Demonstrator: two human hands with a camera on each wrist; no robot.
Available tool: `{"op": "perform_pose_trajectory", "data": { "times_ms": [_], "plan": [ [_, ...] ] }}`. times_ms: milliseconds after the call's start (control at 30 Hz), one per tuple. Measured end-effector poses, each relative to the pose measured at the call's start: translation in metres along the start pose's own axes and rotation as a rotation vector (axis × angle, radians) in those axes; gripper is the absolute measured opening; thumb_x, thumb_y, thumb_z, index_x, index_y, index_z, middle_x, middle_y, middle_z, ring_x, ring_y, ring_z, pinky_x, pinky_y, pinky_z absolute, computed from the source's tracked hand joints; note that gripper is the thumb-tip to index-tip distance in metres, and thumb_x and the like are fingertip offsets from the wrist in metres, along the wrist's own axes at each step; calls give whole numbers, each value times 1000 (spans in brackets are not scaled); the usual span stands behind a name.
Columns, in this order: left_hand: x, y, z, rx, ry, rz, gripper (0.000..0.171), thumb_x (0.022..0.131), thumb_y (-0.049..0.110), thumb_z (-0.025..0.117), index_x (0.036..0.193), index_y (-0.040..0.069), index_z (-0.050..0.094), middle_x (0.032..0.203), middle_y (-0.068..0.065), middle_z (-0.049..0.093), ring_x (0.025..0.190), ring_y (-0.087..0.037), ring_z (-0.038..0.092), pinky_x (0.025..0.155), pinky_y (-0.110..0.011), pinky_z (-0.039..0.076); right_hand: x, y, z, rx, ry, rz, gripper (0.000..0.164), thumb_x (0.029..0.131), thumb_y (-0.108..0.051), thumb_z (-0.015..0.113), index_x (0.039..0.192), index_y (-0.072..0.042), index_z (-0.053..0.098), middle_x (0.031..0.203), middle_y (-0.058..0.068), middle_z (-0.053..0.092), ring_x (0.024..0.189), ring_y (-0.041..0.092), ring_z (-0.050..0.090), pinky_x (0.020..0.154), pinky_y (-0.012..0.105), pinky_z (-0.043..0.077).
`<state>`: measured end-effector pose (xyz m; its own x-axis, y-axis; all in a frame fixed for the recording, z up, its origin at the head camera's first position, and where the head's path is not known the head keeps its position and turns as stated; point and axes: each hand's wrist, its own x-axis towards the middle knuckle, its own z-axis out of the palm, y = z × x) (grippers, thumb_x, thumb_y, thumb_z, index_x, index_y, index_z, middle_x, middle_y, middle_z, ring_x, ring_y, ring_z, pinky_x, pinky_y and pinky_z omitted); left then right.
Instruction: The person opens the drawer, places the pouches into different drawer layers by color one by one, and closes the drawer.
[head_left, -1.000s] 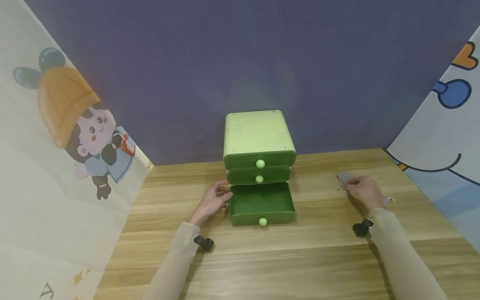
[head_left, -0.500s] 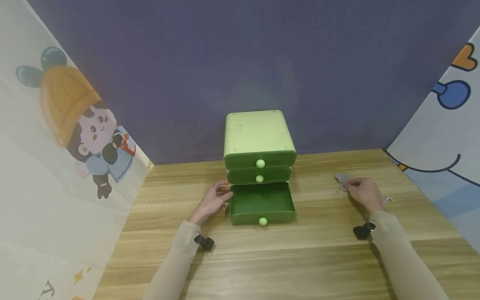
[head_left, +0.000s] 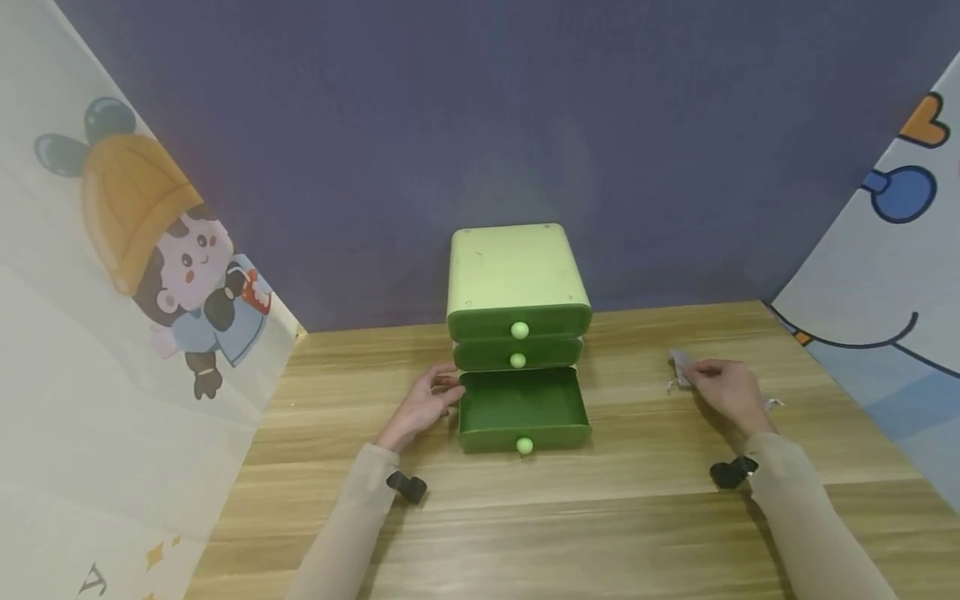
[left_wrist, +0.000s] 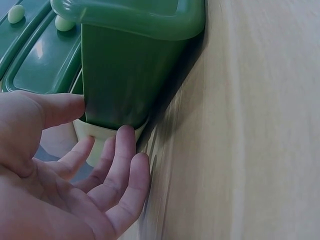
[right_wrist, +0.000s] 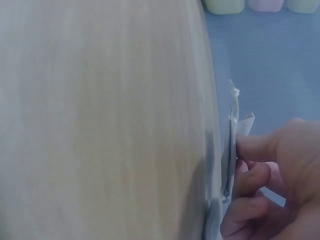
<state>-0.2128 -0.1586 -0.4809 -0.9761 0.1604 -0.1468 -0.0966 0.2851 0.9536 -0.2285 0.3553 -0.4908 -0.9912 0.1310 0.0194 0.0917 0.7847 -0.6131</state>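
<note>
A small desktop cabinet (head_left: 517, 262) with green drawers stands against the back wall, its bottom drawer (head_left: 525, 404) pulled out with nothing inside. My left hand (head_left: 423, 404) is at the drawer's left side; in the left wrist view its thumb touches the green side wall and its loosely bent fingers lie by the cabinet's pale edge. Over on the right, my right hand (head_left: 727, 390) pinches a small grey drawstring pouch (head_left: 680, 367) between thumb and fingers, close over the table. The thin cord of this pouch (right_wrist: 229, 155) sticks up in the right wrist view.
A second grey item (right_wrist: 213, 220) lies beneath the right hand, and a white string end (head_left: 774, 403) shows beside that wrist. The wooden table (head_left: 570, 533) meets a dark back wall (head_left: 360, 167) and printed side panels.
The pouch has turned in my right hand and shifted slightly left, its cord swinging with it. My left hand and the open drawer have stayed in place.
</note>
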Motion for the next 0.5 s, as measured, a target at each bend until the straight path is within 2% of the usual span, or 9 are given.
{"op": "perform_pose_trajectory", "data": {
  "times_ms": [167, 300, 467, 500],
  "plan": [
    [1, 0, -1, 4, -6, 3, 57, 104, 14, 67, 155, 2, 46, 147, -28, 56, 129, -40, 62, 81, -29, 60, -6, -8, 1, 10, 21, -30, 52, 106, -41, 61, 125, 6, 73, 128, 34, 70, 119, 57, 63, 97, 67, 52],
    [1, 1, 0, -8, -3, 2, 56, 104, 14, 67, 155, 2, 46, 146, -28, 56, 128, -40, 63, 82, -30, 60, -10, -14, 2, 23, 26, -54, 49, 106, -40, 62, 123, 5, 75, 125, 32, 72, 119, 55, 64, 99, 67, 51],
    [1, -1, 0, -8, -9, 6, 56, 104, 13, 67, 155, 1, 46, 147, -29, 56, 128, -40, 63, 83, -33, 61, -15, -22, 2, 20, -12, -85, 47, 107, -39, 61, 123, 3, 75, 126, 31, 73, 120, 54, 64, 98, 66, 53],
    [1, -1, 0, -9, -9, 5, 56, 104, 13, 67, 155, 1, 46, 147, -28, 56, 127, -39, 63, 83, -32, 61, -16, -23, 2, 15, -22, -93, 46, 108, -39, 61, 123, 2, 76, 126, 30, 73, 118, 53, 65, 95, 62, 55]
  ]
}}
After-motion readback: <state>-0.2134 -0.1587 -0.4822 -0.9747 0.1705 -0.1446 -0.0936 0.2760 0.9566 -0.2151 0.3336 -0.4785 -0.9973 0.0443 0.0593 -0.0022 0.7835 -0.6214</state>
